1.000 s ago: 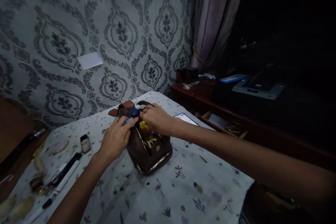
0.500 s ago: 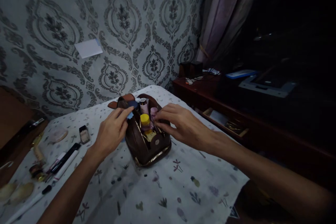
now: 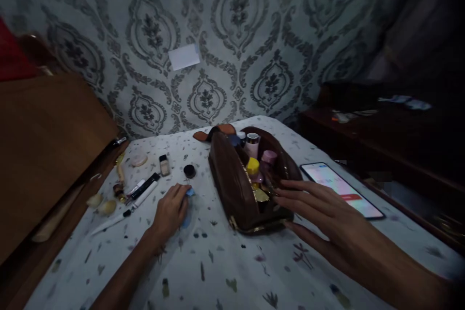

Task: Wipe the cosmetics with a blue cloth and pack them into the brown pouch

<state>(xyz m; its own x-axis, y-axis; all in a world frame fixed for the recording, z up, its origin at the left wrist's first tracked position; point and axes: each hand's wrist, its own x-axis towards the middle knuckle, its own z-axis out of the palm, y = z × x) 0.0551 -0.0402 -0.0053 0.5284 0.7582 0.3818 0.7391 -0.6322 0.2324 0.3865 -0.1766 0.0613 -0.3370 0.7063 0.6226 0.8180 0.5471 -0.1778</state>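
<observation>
A brown zippered bag [image 3: 232, 189] stands unzipped on the patterned cloth. Inside it are a yellow-capped bottle [image 3: 253, 166], a pink-capped bottle [image 3: 269, 157] and a pale bottle with a shiny cap [image 3: 252, 144]. My left hand [image 3: 170, 210] rests low over the cloth, left of the bag, its fingers closed on a small light-blue piece [image 3: 190, 192] whose kind I cannot make out. Fingers outstretched and apart, my right hand [image 3: 323, 218] is at the bag's front right side, holding nothing visible. A small black round jar [image 3: 189, 171] lies beyond my left hand.
Left of my left hand lie a small square bottle [image 3: 164, 165], a black tube [image 3: 147, 188], a white pen-like stick [image 3: 112, 223] and a round compact [image 3: 138, 160]. A lit phone [image 3: 341, 189] lies at the right. A brown board [image 3: 47, 155] borders the left edge.
My left hand has moved away from the bag's opening to the cloth on its left, with the light-blue piece. My right hand has drawn back from the bottles and its fingers have spread. The view has turned left.
</observation>
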